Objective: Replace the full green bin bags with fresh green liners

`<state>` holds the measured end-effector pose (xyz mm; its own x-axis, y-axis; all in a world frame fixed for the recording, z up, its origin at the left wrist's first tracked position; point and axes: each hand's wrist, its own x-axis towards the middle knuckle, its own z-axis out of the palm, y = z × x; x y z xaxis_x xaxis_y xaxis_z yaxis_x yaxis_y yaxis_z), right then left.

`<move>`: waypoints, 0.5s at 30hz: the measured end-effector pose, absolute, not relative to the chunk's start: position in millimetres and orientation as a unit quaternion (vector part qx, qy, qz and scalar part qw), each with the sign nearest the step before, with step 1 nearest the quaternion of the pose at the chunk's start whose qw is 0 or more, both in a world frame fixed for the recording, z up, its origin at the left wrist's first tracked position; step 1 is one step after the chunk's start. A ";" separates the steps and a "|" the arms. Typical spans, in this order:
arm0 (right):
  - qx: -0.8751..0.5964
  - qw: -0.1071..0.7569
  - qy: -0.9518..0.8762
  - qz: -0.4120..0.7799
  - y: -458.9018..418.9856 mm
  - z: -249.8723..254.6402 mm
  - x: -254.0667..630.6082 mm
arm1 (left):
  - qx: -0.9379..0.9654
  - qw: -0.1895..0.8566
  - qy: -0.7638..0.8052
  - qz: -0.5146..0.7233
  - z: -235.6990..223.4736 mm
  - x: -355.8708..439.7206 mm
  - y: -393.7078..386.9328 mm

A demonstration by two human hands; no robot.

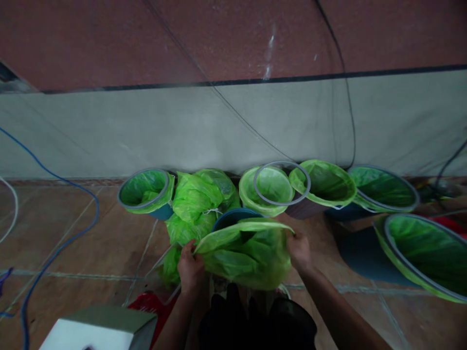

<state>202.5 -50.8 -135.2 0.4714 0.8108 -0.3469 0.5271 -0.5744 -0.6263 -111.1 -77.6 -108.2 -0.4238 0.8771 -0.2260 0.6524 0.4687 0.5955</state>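
Observation:
A green plastic trash bag [248, 257] is stretched wide between my two hands, its mouth held apart. My left hand [190, 267] pinches the left end of the rim, while my right hand [299, 250] grips the right end. Just behind the bag stands a blue bin [237, 214], mostly hidden by it; I cannot tell whether they touch. Left of that bin sit several filled green bags [199, 194], one tied with a white string. A loose grey ring [282, 201] rests over a green-lined bin [264, 189] behind.
Lined bins stand along the wall: one at the left [144, 189] and others at the right [328, 184], [386, 189]. A larger lined bin [368, 253] leans at the far right. A white box [98, 325] lies at the lower left. A blue cable [65, 245] crosses the tiled floor.

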 end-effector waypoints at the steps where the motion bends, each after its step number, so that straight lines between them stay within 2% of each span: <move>1: -0.821 0.217 -0.402 0.343 -61.7 -139.6 206.5 | 0.468 0.257 0.822 0.200 -110.5 -112.6 -78.4; 4: -0.795 0.162 -0.442 0.383 -85.2 -147.0 211.5 | 0.494 0.279 0.815 0.115 -114.9 -113.6 -79.2; 8: -0.771 0.097 -0.578 0.249 -82.5 -128.6 203.8 | 0.574 0.230 0.786 0.009 -101.3 -104.1 -71.5; 10: -0.720 0.081 -0.662 0.193 -71.6 -112.5 191.3 | 0.623 0.180 0.761 0.008 -91.6 -93.8 -61.2; 15: -0.597 0.016 -0.776 0.205 -46.0 -96.5 146.5 | 0.776 0.164 0.608 0.034 -96.7 -59.8 -24.5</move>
